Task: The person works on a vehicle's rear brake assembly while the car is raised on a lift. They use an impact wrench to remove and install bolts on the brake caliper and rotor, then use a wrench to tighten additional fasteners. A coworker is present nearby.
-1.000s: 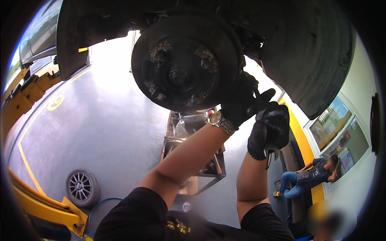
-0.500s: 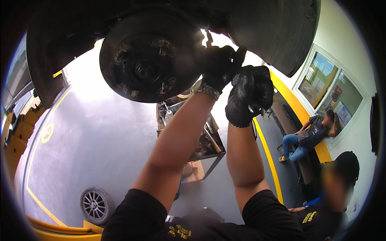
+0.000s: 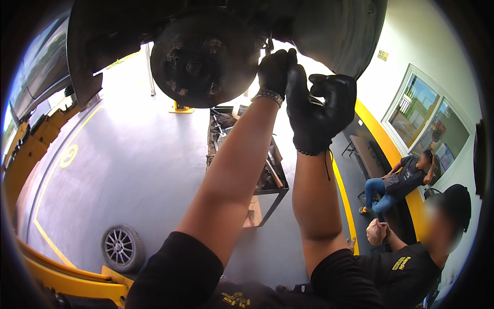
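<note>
Above me hangs a dark, worn brake disc [image 3: 203, 85] with rusty patches around its hub. My left hand [image 3: 274, 77], in a black glove with a watch at its wrist, is raised just right of the disc's edge. Its fingers are curled close to a small dark part [image 3: 268, 45] under the wheel arch; what they grip is hidden. Beside it, touching or nearly so, is my right hand [image 3: 327, 105], also black-gloved, its fingers bent inward. A small shiny bit of metal shows within its curl, too little to name.
Below my forearms stands a tool cart [image 3: 272, 193] with several tools. A wheel [image 3: 122, 248] lies on the floor at lower left, near a yellow lift arm [image 3: 77, 280]. One person [image 3: 399, 180] sits on a bench; a co-worker [image 3: 406, 268] stands close at right, holding something crumpled.
My right hand has turned and its fingers have loosened somewhat. My left hand stays by the disc's edge. The whole view has shifted, and the co-worker's hands have come into sight.
</note>
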{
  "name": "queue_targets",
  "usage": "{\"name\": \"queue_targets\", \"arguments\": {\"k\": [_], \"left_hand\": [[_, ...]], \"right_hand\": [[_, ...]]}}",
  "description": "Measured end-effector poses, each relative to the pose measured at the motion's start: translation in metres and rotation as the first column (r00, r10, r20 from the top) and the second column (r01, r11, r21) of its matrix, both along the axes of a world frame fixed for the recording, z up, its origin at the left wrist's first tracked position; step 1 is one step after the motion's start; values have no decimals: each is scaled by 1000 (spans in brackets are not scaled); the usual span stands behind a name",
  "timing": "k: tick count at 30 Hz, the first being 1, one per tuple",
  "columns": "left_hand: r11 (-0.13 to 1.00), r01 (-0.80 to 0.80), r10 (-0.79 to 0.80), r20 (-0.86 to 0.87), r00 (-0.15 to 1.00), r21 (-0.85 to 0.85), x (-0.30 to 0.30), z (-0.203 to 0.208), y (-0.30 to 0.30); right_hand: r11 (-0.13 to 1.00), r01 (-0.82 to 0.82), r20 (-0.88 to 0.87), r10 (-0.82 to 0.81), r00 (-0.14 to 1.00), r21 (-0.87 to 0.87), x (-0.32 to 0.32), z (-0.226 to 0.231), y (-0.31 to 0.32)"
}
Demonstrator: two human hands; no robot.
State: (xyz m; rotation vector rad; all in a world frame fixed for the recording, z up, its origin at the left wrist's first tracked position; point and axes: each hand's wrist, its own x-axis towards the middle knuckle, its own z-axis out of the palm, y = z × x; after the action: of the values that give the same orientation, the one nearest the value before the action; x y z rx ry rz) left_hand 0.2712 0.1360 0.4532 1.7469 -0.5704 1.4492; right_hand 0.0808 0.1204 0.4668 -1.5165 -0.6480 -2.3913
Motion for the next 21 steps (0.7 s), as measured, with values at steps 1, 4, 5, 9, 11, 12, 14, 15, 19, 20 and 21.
{"name": "queue_targets", "arguments": {"k": [1,4,5,9,11,12,14,15,19,20,21], "left_hand": [[996,-9,18,-102,995,91,-2,-1,2],[975,-27,37,-40,999,222,-9,-1,8],[964,-52,53,1,999,262,-11,0,11],[919,-159,148,58,987,362,-11,6,11],[857,-259,235,108,966,447,-6,8,8],[853,-260,229,124,966,453,-4,8,7],[780,-379,318,206,926,498,1,9,7],[911,-51,91,-78,993,408,3,11,7],[771,-264,260,92,961,580,-3,18,10],[733,-294,315,78,946,613,-7,21,10],[743,-280,304,66,950,608,-10,24,10]], "right_hand": [[1000,3,-64,-3,998,11,-2,2,6],[934,340,-184,-355,917,-108,-17,12,2],[891,412,-247,-449,859,-189,-23,14,0],[612,612,-339,-789,512,-500,-40,13,-16],[444,669,-214,-891,401,-596,-39,11,-21],[456,684,-174,-880,442,-570,-35,8,-20],[519,636,-309,-854,419,-571,-25,2,-18],[672,574,-453,-740,497,-467,-20,-2,-16],[556,579,-410,-831,375,-597,-3,4,-22],[599,540,-422,-801,426,-592,-1,8,-26],[604,522,-416,-795,441,-602,-1,12,-30]]}}
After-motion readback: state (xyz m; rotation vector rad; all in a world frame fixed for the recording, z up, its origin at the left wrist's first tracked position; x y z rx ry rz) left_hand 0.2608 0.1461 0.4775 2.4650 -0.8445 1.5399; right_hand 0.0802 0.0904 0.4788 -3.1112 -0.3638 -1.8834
